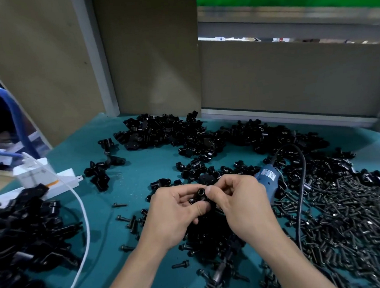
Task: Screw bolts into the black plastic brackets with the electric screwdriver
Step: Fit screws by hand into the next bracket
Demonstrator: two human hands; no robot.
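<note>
My left hand (177,209) and my right hand (239,198) meet over the middle of the teal table (146,166). Together they pinch a small black plastic bracket (200,195) whose round hole faces up at me. My right thumb and forefinger press at the bracket's right side; whether a bolt is between them I cannot tell. The blue electric screwdriver (269,179) lies on the table just beyond my right hand, its black cable (299,204) looping to the right. A metal bit (221,273) shows below my wrists.
Heaps of black brackets (184,133) lie at the back and at the left (27,231). A big pile of dark bolts (345,223) covers the right; loose bolts (120,205) are scattered in the middle. A white power strip (60,180) and white cord (82,217) lie left.
</note>
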